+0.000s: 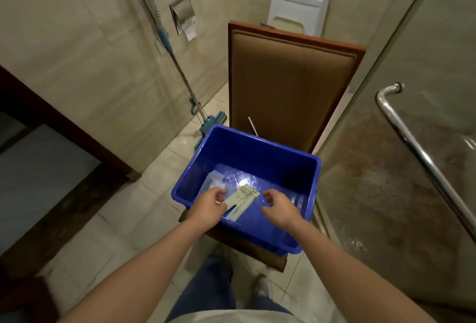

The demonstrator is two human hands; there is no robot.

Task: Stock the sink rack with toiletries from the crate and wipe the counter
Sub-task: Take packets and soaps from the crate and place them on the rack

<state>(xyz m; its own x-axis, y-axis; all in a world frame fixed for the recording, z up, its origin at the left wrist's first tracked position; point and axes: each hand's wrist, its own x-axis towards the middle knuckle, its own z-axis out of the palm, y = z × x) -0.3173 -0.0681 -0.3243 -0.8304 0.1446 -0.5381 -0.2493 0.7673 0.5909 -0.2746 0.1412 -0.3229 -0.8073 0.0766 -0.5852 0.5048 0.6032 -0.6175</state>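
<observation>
As only a few sachets lie in the blue crate [257,157], the left hand [208,206] pinches a pale packet [242,199] and the right hand [279,208] hovers loosely curled and empty, suggesting stocking is nearly done.

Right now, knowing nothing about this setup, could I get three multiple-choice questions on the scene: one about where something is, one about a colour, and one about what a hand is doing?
1. Where does the crate stand?
A. on the floor
B. on the seat of the padded chair
C. hung on the wall

2. What colour is the crate?
A. red
B. blue
C. green

3. What is the left hand doing?
A. pinching a pale packet inside the crate
B. lying flat on the crate's rim
C. hanging idle at the person's side

Answers:
1. B, since the chair's brown back rises right behind the crate and its seat edge shows underneath.
2. B, as the walls and floor of the crate are bright blue.
3. A, because the thumb and fingers close on the end of the packet.
</observation>
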